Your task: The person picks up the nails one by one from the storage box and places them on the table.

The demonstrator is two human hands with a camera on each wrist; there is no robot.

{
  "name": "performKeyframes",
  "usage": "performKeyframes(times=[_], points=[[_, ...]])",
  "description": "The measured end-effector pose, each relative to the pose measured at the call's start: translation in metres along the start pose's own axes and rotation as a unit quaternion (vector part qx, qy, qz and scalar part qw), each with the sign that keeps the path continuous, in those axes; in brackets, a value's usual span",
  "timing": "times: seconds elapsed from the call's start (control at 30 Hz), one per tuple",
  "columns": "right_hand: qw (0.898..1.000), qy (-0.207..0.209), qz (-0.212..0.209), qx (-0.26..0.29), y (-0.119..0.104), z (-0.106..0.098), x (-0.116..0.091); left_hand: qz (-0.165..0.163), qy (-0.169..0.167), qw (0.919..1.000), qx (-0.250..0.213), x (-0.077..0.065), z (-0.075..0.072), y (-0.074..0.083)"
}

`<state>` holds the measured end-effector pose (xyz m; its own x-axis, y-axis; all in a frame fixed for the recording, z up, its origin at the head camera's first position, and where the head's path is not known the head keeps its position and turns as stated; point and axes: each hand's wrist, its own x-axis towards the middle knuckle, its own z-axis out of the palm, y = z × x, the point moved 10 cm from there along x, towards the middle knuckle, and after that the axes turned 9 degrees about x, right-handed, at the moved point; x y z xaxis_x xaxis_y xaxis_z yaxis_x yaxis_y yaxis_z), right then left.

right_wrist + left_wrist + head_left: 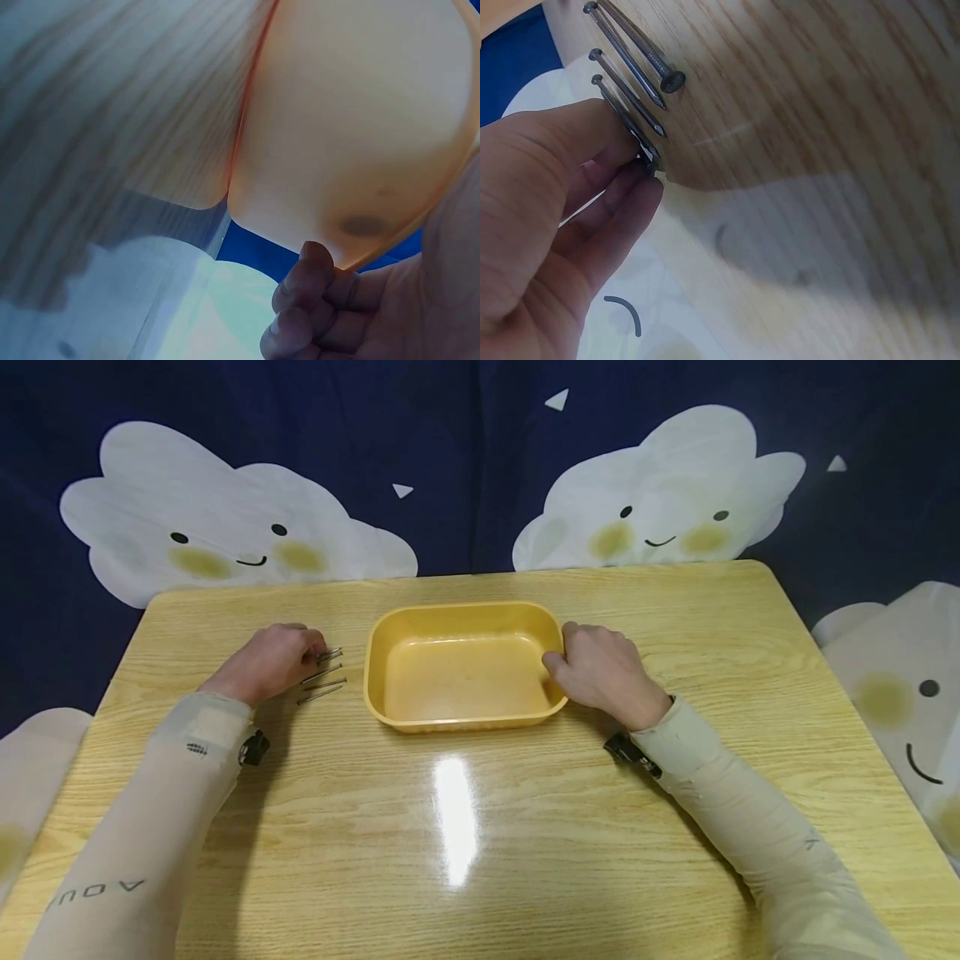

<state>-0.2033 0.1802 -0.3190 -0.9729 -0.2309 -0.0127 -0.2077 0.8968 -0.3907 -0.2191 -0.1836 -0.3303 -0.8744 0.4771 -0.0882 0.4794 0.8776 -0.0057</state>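
Several steel nails (322,674) lie side by side on the wooden table, left of the yellow plastic bin (465,724). My left hand (272,660) is at the far end of this row. In the left wrist view, the thumb and fingers of that hand pinch a nail (651,166), mostly hidden by the fingers; another nail (626,116) lies right against them. At the bin's right end, my right hand (602,670) grips the wall, thumb over the rim and the other fingers outside. Nothing lies inside the bin.
The light wooden table (337,843) reaches back to a dark blue curtain (465,460) printed with smiling clouds. A bright light reflection crosses the tabletop in front of the bin. Both forearms wear pale sleeves, with a small black device at each wrist.
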Motion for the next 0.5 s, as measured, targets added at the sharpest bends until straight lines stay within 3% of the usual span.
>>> performKeyframes(times=[0.5], points=[[1.000,0.000,0.003,0.002,-0.0004,0.0006,-0.0003,-0.017,0.004,0.9998,-0.010,-0.0062,-0.0062,-0.0039]])
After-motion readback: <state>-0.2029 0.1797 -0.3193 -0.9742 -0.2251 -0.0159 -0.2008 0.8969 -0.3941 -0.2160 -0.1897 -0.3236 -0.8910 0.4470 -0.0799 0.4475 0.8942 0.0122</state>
